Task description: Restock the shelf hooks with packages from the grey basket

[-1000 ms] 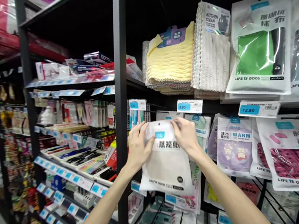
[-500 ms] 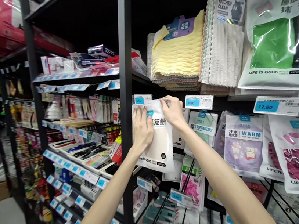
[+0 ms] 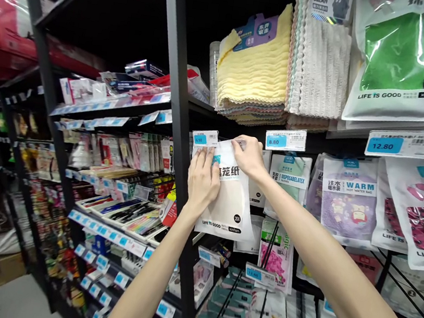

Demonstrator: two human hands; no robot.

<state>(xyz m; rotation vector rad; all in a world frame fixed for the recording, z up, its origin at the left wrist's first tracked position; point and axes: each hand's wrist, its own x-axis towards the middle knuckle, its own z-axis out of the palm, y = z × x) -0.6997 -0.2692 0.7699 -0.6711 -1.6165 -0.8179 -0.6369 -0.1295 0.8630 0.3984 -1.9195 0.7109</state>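
A white pouch of steamer paper (image 3: pixel 229 203), with a clear window showing pale round sheets, hangs just below a small blue-and-white price tag (image 3: pixel 204 138). My left hand (image 3: pixel 204 180) lies against the pouch's left side, its fingers stretched upward over the front near the tag. At the pouch's upper right corner, my right hand (image 3: pixel 249 156) pinches the top edge between thumb and fingers. The hook or rod behind the pouch is hidden. Close by on the right hangs a pack of disposable latex gloves (image 3: pixel 287 183).
A black shelf post (image 3: pixel 178 86) stands directly left of my left hand. Above are stacked yellow cloths (image 3: pixel 253 75) and a pouch with a green cloth (image 3: pixel 393 61). Purple hot water bag packs (image 3: pixel 348 199) hang right; pens (image 3: pixel 125 215) fill a shelf left.
The view has shifted slightly. Both hands stay at the top of the steamer paper pouch, with nearly the same hold. The pouch's lower end has swung a little.
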